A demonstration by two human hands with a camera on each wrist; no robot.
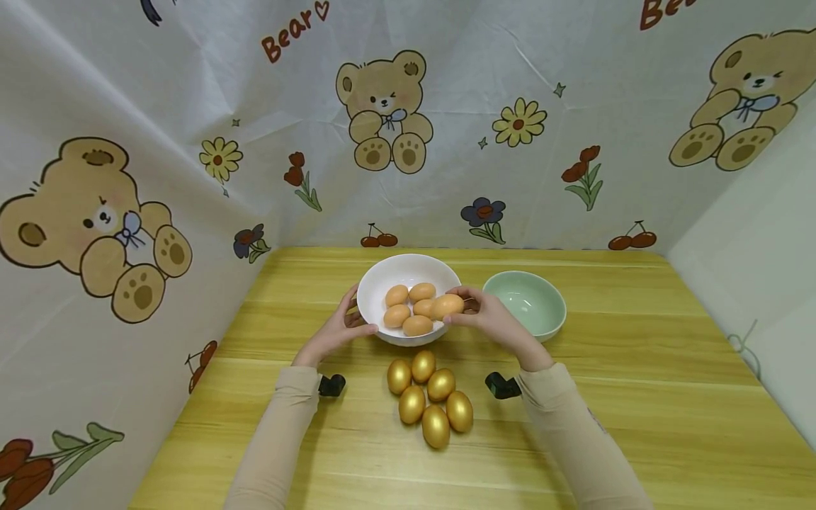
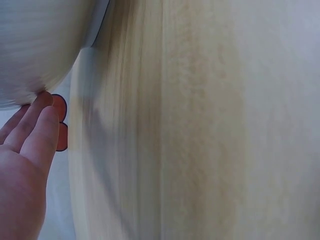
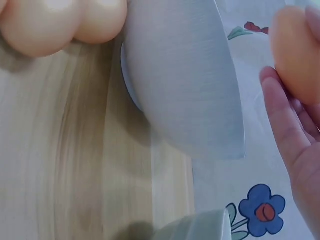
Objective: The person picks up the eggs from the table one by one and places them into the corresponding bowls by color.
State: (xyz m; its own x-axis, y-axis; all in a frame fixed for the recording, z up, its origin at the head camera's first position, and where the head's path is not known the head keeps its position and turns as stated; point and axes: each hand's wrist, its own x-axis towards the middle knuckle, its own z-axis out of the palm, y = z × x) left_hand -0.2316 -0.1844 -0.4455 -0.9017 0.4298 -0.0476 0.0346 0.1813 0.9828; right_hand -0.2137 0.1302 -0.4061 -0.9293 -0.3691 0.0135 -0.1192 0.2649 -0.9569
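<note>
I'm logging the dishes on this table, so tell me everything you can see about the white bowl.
The white bowl is round, plain and glossy, likely ceramic, with a small foot ring seen from the right wrist view. It stands upright on the wooden table, beside a green bowl and behind a cluster of gold eggs. It holds several brown eggs. The left hand touches its outer wall with its fingers; the right hand holds one brown egg at its right rim.

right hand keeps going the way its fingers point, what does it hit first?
The right hand, gripping a brown egg, points left over the white bowl. First contact looks like the brown eggs in the bowl, though depth is hard to judge.
</note>
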